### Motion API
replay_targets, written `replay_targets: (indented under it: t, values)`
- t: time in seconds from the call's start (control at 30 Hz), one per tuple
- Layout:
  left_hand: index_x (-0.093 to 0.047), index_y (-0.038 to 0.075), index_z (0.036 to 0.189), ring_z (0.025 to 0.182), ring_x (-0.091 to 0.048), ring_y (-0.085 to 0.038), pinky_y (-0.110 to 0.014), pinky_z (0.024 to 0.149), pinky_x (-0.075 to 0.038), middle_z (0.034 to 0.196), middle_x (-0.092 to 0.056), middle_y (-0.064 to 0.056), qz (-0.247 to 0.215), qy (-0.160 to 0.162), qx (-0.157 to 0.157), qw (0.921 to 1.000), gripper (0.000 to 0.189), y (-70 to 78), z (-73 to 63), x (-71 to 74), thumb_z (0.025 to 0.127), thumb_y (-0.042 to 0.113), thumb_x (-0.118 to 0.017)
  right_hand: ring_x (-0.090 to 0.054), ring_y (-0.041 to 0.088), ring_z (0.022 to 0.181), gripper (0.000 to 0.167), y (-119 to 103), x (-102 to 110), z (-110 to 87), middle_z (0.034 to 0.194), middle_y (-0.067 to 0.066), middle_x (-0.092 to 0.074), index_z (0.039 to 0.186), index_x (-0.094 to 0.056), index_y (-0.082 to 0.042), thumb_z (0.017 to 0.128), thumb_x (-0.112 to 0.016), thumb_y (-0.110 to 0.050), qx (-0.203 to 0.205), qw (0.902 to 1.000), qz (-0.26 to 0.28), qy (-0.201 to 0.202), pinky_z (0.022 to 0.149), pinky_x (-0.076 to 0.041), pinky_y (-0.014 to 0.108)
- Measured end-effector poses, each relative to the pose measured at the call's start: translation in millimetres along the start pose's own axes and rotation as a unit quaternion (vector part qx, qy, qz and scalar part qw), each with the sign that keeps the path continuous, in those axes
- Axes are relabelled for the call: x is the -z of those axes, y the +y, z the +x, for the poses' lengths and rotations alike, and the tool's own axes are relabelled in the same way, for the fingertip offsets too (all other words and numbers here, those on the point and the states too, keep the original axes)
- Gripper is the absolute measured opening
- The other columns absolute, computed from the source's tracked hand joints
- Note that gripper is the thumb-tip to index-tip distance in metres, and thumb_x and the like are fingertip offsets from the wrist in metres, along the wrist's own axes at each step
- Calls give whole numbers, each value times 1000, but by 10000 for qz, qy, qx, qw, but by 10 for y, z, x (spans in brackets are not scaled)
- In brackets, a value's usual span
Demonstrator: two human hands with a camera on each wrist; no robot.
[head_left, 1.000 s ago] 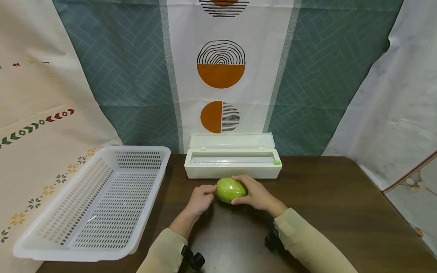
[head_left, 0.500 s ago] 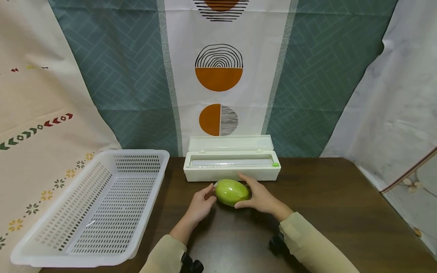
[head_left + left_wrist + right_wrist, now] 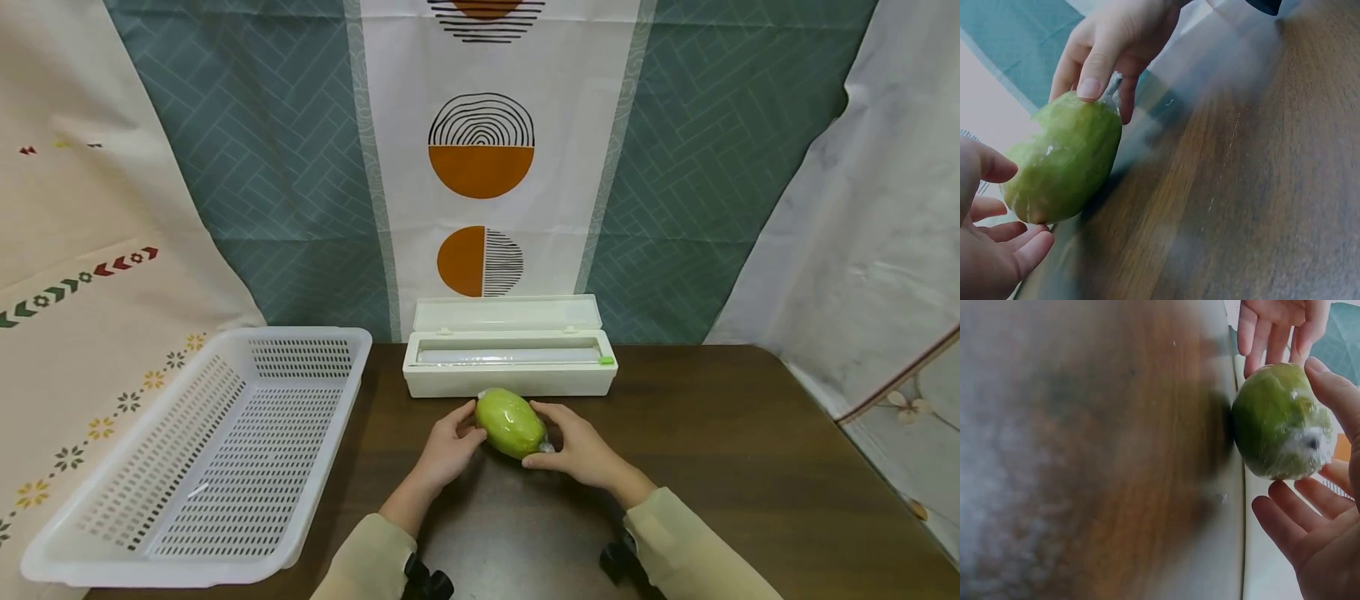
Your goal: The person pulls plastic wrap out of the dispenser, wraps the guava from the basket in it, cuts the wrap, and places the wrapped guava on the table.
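Note:
A green mango, wrapped in shiny cling film, is held between both hands over the dark table. My left hand holds its left end between thumb and fingers. At the other end my right hand has its thumb and fingers around the fruit, beside a twisted tuft of film. In the right wrist view gathered film shows on the end facing that camera. Just behind the fruit stands a white cling film dispenser, lid raised, a roll inside.
A white perforated plastic basket stands on the left of the dark wooden table. The dispenser has a small green slider at its right. Patterned cloths hang behind and on both sides.
The mango has turned, its right end swinging toward me, and film now shows at that end. My left fingers have spread along its left side; my right hand has shifted slightly right and nearer.

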State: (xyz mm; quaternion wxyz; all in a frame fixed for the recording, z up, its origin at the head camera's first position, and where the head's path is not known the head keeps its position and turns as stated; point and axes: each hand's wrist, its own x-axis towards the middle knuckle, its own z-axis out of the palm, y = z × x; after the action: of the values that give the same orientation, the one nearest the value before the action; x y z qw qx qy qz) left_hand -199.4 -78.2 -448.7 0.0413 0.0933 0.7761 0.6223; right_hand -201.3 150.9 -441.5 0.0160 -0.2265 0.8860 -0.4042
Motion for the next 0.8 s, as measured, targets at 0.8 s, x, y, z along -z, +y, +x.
replay_targets:
  t: [0.8]
  values:
    - [-36,-9,140,123,-49,-43,-46,93,-49,142,-39,-30,135,-93,63,9998,53,46,5,-28,92,7,-54,-59,28,108,76,-31,-76,-159,141,16,-44,138,-45,-4,78,-75,-41,317,9988,373,89,82,-54,37]
